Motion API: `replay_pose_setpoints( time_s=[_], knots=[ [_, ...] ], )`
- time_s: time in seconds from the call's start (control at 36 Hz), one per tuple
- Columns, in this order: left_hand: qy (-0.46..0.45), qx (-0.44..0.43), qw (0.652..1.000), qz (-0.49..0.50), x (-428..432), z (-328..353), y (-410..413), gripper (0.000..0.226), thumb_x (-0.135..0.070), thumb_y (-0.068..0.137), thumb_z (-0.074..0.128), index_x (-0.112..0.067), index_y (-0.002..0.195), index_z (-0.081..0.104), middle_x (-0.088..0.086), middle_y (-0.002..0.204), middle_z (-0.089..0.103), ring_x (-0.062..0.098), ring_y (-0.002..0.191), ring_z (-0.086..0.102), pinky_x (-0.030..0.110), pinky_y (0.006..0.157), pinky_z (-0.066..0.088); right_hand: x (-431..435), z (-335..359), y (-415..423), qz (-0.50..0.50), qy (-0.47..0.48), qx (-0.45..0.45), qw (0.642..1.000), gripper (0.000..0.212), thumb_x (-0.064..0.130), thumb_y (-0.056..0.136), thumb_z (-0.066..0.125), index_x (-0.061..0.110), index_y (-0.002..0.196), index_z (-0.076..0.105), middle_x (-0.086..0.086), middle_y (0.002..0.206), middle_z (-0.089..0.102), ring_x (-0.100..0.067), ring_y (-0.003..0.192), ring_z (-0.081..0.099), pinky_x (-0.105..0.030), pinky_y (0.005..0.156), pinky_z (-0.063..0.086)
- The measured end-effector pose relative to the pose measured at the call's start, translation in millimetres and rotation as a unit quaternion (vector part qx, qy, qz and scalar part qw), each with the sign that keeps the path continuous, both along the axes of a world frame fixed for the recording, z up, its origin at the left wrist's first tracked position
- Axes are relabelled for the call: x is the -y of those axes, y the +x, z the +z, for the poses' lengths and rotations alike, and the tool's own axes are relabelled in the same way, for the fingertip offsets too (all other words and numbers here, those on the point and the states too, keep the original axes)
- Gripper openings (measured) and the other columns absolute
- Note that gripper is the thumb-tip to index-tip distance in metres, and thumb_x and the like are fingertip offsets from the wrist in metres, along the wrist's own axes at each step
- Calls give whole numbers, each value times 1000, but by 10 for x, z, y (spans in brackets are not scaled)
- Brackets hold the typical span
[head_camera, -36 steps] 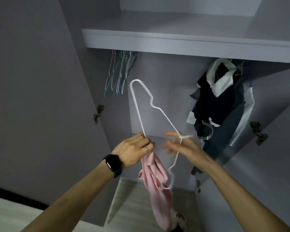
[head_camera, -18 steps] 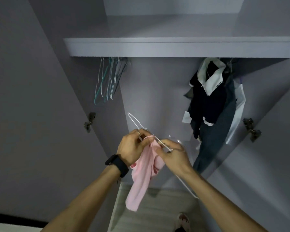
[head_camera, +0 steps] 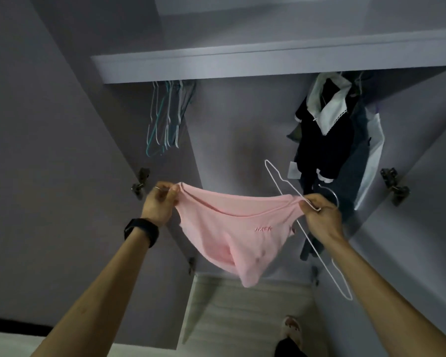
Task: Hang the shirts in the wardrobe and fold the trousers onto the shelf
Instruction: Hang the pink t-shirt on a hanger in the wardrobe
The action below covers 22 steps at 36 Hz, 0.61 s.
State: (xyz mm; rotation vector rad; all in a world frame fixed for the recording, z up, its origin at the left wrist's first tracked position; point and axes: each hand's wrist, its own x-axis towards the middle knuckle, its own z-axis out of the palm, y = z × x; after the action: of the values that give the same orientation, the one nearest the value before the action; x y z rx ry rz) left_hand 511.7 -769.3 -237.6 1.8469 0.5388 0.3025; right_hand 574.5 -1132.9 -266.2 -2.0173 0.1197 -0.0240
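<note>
A pink shirt [head_camera: 232, 233] with small lettering on the chest is stretched wide between my two hands in front of the open wardrobe. My left hand [head_camera: 159, 203] pinches one shoulder of it. My right hand [head_camera: 321, 215] grips the other shoulder together with a thin white wire hanger [head_camera: 281, 180]. The hanger's hook points up and left, and its lower end slants down past my right forearm.
Several empty wire hangers [head_camera: 165, 119] hang at the rail's left end under the shelf [head_camera: 268, 64]. Dark clothes and a white-collared garment [head_camera: 330, 130] hang at the right. Both wardrobe doors stand open, with hinges [head_camera: 394, 186] on the right one. A slippered foot [head_camera: 291, 328] is below.
My hands have moved apart and spread the bunched pink shirt out wide. The hanger went to the right with my right hand.
</note>
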Motion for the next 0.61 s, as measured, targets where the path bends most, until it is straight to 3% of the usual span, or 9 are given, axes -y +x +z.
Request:
replay_pose_setpoints(
  time_s=[0.11, 0.17, 0.22, 0.28, 0.33, 0.39, 0.47, 0.56, 0.61],
  knots=[
    [35, 26, 997, -71, 179, 112, 90, 24, -45, 90, 67, -23, 87, 60, 1, 99, 69, 16, 88, 63, 34, 83, 50, 80, -30, 14, -10, -8, -40, 999, 16, 20, 94, 64, 33, 85, 66, 2, 89, 71, -22, 89, 65, -27, 77, 42],
    [56, 39, 992, -104, 264, 206, 167, 23, -43, 90, 68, -21, 89, 62, 0, 95, 68, 15, 87, 62, 36, 86, 51, 83, 10, 28, -28, 3, -45, 999, 6, 30, 96, 63, 32, 91, 67, 3, 92, 70, -22, 93, 64, -29, 79, 43],
    [68, 53, 988, -131, 347, 318, 247, 17, -38, 93, 66, -21, 90, 63, 0, 94, 67, 14, 85, 61, 40, 86, 51, 73, 61, 40, -59, -6, -45, 997, 21, 45, 99, 54, 28, 93, 65, -1, 94, 68, -28, 93, 62, -34, 80, 44],
    [100, 59, 980, -160, 418, 438, 313, 18, -48, 90, 64, -30, 89, 64, -6, 93, 70, 10, 85, 61, 37, 84, 51, 42, 169, 40, -108, -7, -38, 993, 34, 53, 99, 46, 24, 91, 62, -4, 92, 68, -32, 90, 61, -37, 80, 46],
    [149, 59, 969, -186, 486, 578, 369, 17, -49, 90, 64, -33, 88, 64, -13, 84, 67, 5, 79, 59, 31, 79, 49, -9, 328, 41, -156, 57, -4, 986, 38, 53, 98, 46, 22, 87, 63, -2, 85, 69, -31, 85, 64, -41, 82, 52],
    [187, 56, 961, -196, 552, 733, 408, 21, -57, 85, 63, -36, 89, 64, -7, 84, 68, 8, 81, 61, 30, 80, 49, -62, 547, 52, -197, 133, 32, 971, 41, 49, 100, 49, 18, 83, 68, 0, 79, 69, -26, 82, 64, -39, 82, 52],
    [212, 56, 952, -214, 620, 943, 452, 34, -66, 76, 59, -37, 92, 65, -1, 89, 70, 15, 92, 66, 33, 87, 51, -136, 936, 43, -230, 290, 50, 928, 46, 44, 98, 58, 19, 60, 57, 7, 61, 58, -12, 61, 51, -29, 66, 43],
    [222, 65, 947, -224, 691, 1143, 466, 24, -51, 85, 69, -27, 92, 68, -3, 93, 73, 13, 95, 67, 34, 92, 52, -306, 1318, -23, -211, 460, 52, 861, 48, 33, 95, 65, 20, 55, 41, 7, 51, 36, -9, 46, 28, -24, 47, 24],
    [219, 79, 946, -227, 723, 1275, 454, 14, -35, 92, 71, -22, 93, 70, -2, 95, 73, 10, 95, 66, 32, 92, 51, -461, 1520, -77, -184, 518, 54, 833, 47, 25, 94, 64, 21, 58, 34, 5, 52, 27, -9, 45, 21, -25, 43, 15]
  ],
)
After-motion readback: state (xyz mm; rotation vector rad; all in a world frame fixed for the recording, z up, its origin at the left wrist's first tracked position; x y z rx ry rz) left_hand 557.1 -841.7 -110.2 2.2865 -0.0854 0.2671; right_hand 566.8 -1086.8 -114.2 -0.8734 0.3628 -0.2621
